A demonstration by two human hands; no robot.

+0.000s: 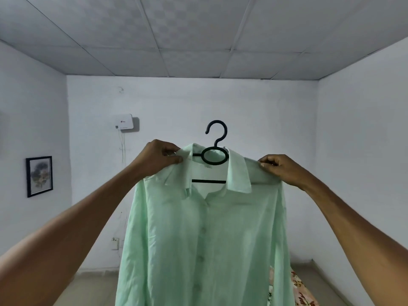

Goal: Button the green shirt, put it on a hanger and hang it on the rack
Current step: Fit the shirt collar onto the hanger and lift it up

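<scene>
A pale green shirt (205, 235) hangs in the air in front of me, buttoned down its front, collar spread. A black plastic hanger (215, 151) sits inside it; its hook, ring and crossbar show at the open neck, and its arms are hidden under the fabric. My left hand (159, 159) pinches the shirt's left collar and shoulder. My right hand (280, 168) pinches the right shoulder seam. Both arms are raised and stretched forward. No rack is in view.
A white wall stands behind the shirt, with a white box (124, 122) mounted on it and a framed picture (39, 176) on the left wall. A flowered fabric (298, 290) lies low at the right. A wall socket (114, 242) sits near the floor.
</scene>
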